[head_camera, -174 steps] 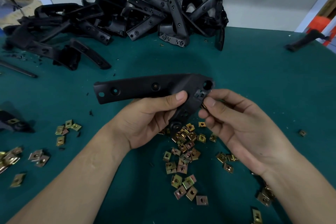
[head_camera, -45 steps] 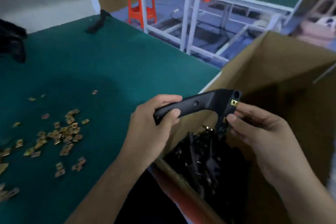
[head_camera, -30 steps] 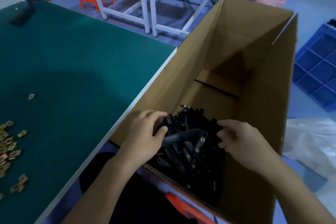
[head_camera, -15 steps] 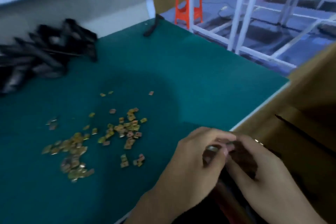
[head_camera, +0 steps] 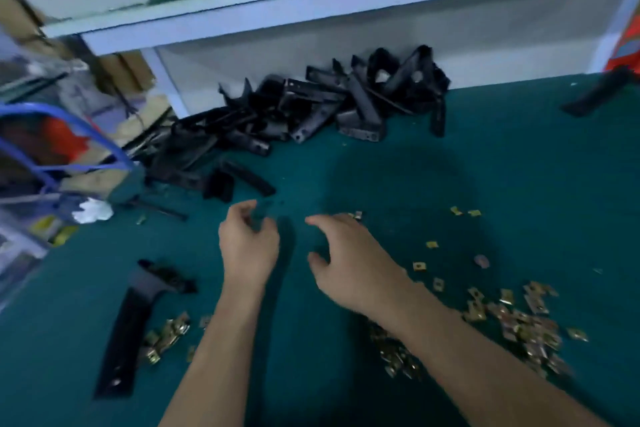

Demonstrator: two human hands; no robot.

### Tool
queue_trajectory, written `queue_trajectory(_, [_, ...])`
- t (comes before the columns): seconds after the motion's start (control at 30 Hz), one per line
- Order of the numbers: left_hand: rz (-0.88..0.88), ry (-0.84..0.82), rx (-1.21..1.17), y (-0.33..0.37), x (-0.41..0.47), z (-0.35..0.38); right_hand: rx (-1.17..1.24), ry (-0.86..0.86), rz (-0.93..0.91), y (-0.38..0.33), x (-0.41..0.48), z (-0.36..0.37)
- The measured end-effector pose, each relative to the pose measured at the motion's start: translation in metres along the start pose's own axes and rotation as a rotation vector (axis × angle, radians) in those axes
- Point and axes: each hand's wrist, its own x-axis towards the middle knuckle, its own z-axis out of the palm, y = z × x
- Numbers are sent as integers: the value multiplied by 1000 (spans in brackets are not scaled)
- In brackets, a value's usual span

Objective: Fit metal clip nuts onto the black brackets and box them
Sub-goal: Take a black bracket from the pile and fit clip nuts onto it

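Back over table (head_camera: 485, 166), left hand (head_camera: 247, 246), right hand (head_camera: 346, 263) hover half-open (apparently empty).

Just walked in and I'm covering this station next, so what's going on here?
A person works at a green table. The left hand and right hand seem to hold nothing and hover above it, stretched toward the bracket pile at the back. A lone bracket lies at the left. Clip nuts are scattered on the right, with some beside that bracket. No box is in view.
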Motion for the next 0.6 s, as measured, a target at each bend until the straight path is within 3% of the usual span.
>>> queue_trajectory(0.3, [-256,120,0,-17,107,-13,-108,-37,54,-36,182,97])
queue_trajectory(0.6, [-258,-11,297,-27,171,-6,-253,8,-153,-31,249,122])
